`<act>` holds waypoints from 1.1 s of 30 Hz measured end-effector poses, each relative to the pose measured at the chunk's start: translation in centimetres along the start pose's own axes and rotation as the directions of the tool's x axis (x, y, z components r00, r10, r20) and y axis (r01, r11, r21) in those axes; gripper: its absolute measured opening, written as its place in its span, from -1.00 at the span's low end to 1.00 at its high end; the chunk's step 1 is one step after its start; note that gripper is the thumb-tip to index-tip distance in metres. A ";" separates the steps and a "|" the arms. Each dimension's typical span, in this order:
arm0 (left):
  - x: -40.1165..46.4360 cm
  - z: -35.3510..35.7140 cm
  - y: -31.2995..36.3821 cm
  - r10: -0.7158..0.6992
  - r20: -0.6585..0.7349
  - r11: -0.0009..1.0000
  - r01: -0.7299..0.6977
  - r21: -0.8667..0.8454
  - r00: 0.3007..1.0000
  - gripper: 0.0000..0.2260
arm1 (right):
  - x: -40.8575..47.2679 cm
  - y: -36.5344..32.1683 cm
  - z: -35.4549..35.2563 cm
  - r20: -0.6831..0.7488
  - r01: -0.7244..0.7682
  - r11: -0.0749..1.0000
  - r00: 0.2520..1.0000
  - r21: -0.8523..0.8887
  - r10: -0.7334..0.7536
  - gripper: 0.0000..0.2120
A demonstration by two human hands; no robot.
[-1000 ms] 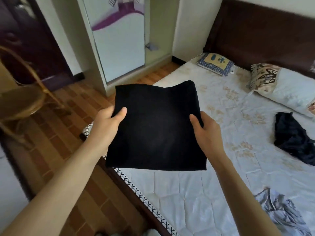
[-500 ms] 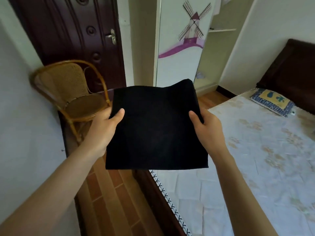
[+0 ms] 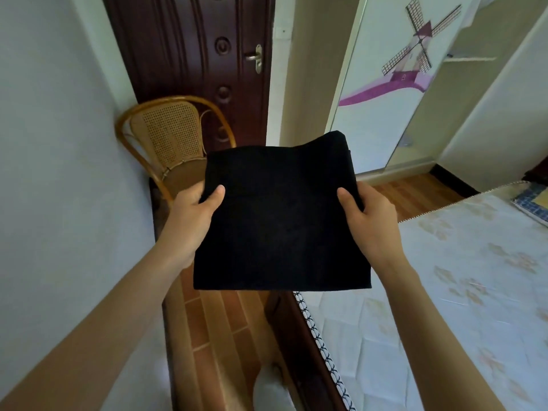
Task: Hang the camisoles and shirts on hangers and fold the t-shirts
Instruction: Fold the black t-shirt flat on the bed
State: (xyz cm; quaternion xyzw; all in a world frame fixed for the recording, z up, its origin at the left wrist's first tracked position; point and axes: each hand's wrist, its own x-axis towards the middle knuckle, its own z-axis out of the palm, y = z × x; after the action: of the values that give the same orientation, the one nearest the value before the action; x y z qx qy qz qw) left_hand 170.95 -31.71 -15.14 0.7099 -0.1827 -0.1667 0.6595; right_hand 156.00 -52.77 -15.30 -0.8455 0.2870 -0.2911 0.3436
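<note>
A black t-shirt (image 3: 281, 221), folded into a flat square, is held level in front of me at chest height. My left hand (image 3: 192, 215) grips its left edge with the thumb on top and the fingers underneath. My right hand (image 3: 367, 221) grips the right edge the same way. The folded t-shirt hangs above the floor strip between the wall and the bed, with the chair just beyond it.
A rattan chair (image 3: 169, 137) stands against the left wall in front of a dark wooden door (image 3: 201, 63). The bed (image 3: 444, 292) with a pale patterned sheet fills the right side. A wardrobe door with a windmill picture (image 3: 406, 72) stands ahead right. Wooden floor (image 3: 219, 330) runs below.
My view has swung left from the bed toward the chair and door. Both hands keep the same grip on the folded black t-shirt, which has travelled left with me.
</note>
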 end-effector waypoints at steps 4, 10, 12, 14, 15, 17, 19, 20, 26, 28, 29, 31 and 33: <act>5.1 -1.1 -0.6 -0.012 -0.030 1.000 0.012 0.007 0.999 -0.82 | 4.9 0.2 4.0 0.036 0.021 0.999 0.999 0.034 -0.022 -0.77; 15.5 -0.7 1.3 0.016 -0.059 0.999 -0.014 0.045 0.998 -0.83 | 15.8 0.7 8.0 0.069 0.041 0.998 0.997 0.048 -0.045 -0.76; 18.7 -0.2 2.4 0.022 -0.064 0.999 -0.019 0.047 0.998 -0.84 | 19.2 0.6 8.7 0.071 0.049 0.997 0.996 0.064 -0.053 -0.76; 21.6 0.1 3.3 0.023 -0.079 0.999 -0.020 0.046 0.997 -0.84 | 22.4 0.2 9.2 0.077 0.057 0.995 0.995 0.080 -0.063 -0.76; 22.9 0.2 3.7 0.024 -0.082 0.999 -0.021 0.042 0.996 -0.85 | 23.8 0.1 9.5 0.075 0.061 0.994 0.995 0.087 -0.067 -0.75; 25.3 0.3 4.1 0.039 -0.079 0.998 -0.035 0.047 0.996 -0.85 | 26.2 -0.1 10.0 0.072 0.068 0.993 0.995 0.094 -0.075 -0.74; 27.5 0.5 4.2 0.053 -0.067 0.997 -0.050 0.053 0.996 -0.83 | 28.1 -0.1 10.3 0.073 0.070 0.992 0.994 0.108 -0.078 -0.75; 28.8 0.6 4.1 0.049 -0.057 0.998 -0.046 0.049 0.997 -0.83 | 29.1 0.0 10.5 0.067 0.071 0.992 0.995 0.107 -0.079 -0.76; 37.0 1.5 2.9 0.023 0.011 0.999 -0.024 0.042 1.000 -0.83 | 34.6 1.1 13.0 0.030 0.037 0.999 0.999 0.037 -0.039 -0.83; 40.2 1.6 2.8 0.026 0.037 0.999 -0.027 0.032 0.999 -0.84 | 36.9 1.3 14.2 0.012 0.017 0.999 1.000 0.032 -0.017 -0.84; 41.9 1.6 2.7 0.031 0.052 0.999 -0.033 0.029 0.998 -0.84 | 38.2 1.3 14.8 0.001 0.010 1.000 1.000 0.029 -0.010 -0.84; 45.7 1.3 2.5 0.048 0.083 0.998 -0.051 0.035 0.995 -0.84 | 40.9 1.3 16.2 -0.026 -0.009 1.000 1.000 0.030 0.010 -0.82; 49.7 1.0 2.5 0.065 0.126 0.996 -0.071 0.047 0.990 -0.84 | 43.5 1.2 17.6 -0.063 -0.038 0.998 0.997 0.054 0.042 -0.79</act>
State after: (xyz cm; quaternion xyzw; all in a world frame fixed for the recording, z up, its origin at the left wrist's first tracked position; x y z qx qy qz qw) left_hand 213.96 -56.57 -12.48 0.7083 -0.2518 -0.1832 0.6336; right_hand 196.81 -76.01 -13.80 -0.8205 0.3069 -0.3184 0.3621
